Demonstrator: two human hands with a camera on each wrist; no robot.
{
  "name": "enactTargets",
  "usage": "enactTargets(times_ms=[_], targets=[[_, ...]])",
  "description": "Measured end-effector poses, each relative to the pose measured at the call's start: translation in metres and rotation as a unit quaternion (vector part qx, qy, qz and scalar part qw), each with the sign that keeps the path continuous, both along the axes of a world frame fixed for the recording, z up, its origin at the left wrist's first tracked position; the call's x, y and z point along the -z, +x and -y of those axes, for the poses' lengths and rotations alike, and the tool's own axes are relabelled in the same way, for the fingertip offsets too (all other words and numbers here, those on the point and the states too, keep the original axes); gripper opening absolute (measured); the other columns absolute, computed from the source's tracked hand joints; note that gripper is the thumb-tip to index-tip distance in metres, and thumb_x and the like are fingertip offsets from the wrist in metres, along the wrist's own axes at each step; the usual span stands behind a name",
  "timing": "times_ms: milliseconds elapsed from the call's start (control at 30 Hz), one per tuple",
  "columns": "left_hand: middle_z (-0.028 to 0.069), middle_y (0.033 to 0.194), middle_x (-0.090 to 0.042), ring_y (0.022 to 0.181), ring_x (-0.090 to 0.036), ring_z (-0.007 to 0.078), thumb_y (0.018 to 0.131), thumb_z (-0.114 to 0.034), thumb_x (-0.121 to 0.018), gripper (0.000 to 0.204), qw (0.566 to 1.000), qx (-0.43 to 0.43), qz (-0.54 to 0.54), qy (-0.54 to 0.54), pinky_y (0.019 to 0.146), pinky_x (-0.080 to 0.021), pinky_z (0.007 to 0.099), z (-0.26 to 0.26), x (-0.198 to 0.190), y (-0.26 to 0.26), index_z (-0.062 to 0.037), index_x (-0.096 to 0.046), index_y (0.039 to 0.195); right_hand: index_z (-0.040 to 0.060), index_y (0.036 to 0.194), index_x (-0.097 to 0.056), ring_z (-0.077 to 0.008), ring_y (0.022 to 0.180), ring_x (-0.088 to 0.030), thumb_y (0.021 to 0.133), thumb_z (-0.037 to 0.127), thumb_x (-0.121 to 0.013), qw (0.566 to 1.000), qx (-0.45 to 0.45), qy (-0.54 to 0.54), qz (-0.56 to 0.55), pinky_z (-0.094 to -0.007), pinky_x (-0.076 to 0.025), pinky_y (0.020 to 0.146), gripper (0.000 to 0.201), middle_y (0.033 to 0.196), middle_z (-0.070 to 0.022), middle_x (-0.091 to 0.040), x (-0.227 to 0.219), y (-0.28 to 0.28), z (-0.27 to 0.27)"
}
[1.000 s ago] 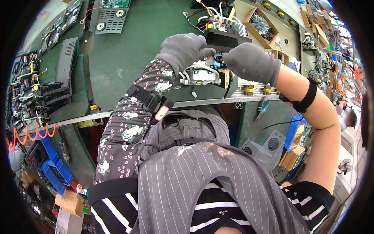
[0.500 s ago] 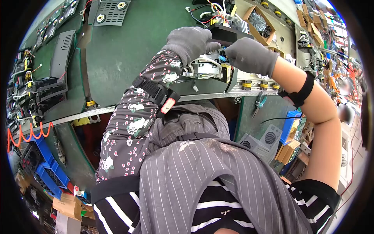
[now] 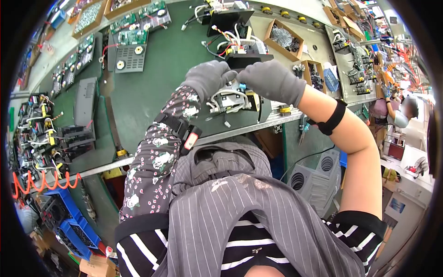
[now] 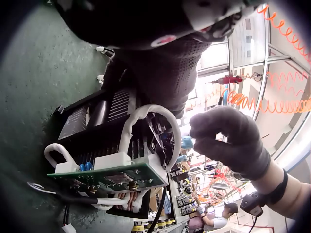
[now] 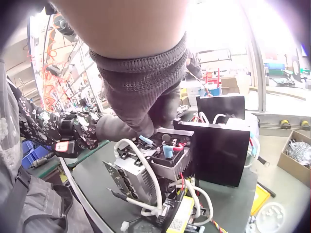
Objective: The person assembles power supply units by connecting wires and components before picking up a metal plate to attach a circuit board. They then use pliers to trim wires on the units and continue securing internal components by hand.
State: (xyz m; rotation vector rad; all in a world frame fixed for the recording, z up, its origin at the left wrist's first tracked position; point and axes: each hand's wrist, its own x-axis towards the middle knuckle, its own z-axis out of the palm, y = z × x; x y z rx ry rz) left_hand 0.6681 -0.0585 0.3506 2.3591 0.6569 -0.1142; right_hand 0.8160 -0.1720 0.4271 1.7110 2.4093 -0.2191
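An electronic assembly [image 3: 229, 102] stands before me, with a metal heat sink, a green circuit board [image 4: 114, 175] and white cables [image 5: 154, 182]. My gloved left hand [image 3: 207, 79] is at its left side, thumb reaching along the top; its other fingertips are hidden. My gloved right hand [image 3: 273, 81] comes in from the opposite side, index finger and thumb pinched together at a blue-sleeved wire end [image 5: 145, 140]. Another blue-sleeved terminal [image 5: 168, 151] and a red one sit on the module beside it. The two hands' fingertips almost meet above the assembly.
A second assembly with a black panel [image 5: 221, 155] stands close behind. A box with coiled fan guards [image 3: 284, 39] lies at the back right. Perforated plates with boards [image 3: 130, 53] lie at the back left. Pliers [image 3: 303, 132] hang below the table edge [image 3: 207, 138].
The head view has shifted, so the table appears lower and more of its far side shows. My right fingertips have come nearer my left hand, over the same assembly.
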Motion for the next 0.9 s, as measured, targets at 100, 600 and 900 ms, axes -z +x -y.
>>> enactTargets(times_ms=[100, 600, 900], targets=[[0.0122, 0.104, -0.062, 0.102, -0.057, 0.0323, 0.094, -0.044, -0.045, 0.036, 1.000, -0.006, 0.011, -0.013, 0.086, -0.045, 0.0413, 0.001, 0.000, 0.000, -0.0146, -0.062, 0.105, 0.0146, 0.097, -0.054, -0.0248, 0.079, -0.063, 0.079, 0.013, -0.054, 0.987, -0.125, -0.077, 0.070, -0.0362, -0.052, 0.064, 0.018, 0.082, -0.0054, -0.059, 0.002, 0.001, -0.006], [0.0149, 0.103, -0.062, 0.099, -0.058, 0.0341, 0.093, -0.045, -0.046, 0.038, 0.999, 0.008, 0.040, 0.015, 0.084, -0.046, 0.0417, 0.006, 0.013, 0.003, -0.0126, -0.059, 0.107, 0.0097, 0.096, -0.057, -0.0317, 0.078, -0.064, 0.081, 0.023, -0.061, 0.951, 0.214, 0.104, -0.196, -0.0419, -0.050, 0.069, 0.020, 0.078, -0.0135, -0.064, 0.053, -0.017, 0.029], [0.0118, 0.110, -0.060, 0.103, -0.057, 0.0329, 0.093, -0.045, -0.044, 0.036, 0.999, 0.020, 0.036, 0.017, 0.086, -0.046, 0.0416, 0.008, 0.012, 0.002, -0.0169, -0.061, 0.109, 0.0090, 0.091, -0.052, -0.0299, 0.074, -0.061, 0.085, 0.022, -0.055, 0.923, 0.260, 0.217, -0.180, -0.0395, -0.049, 0.066, 0.015, 0.078, -0.0096, -0.059, 0.074, -0.041, 0.046]])
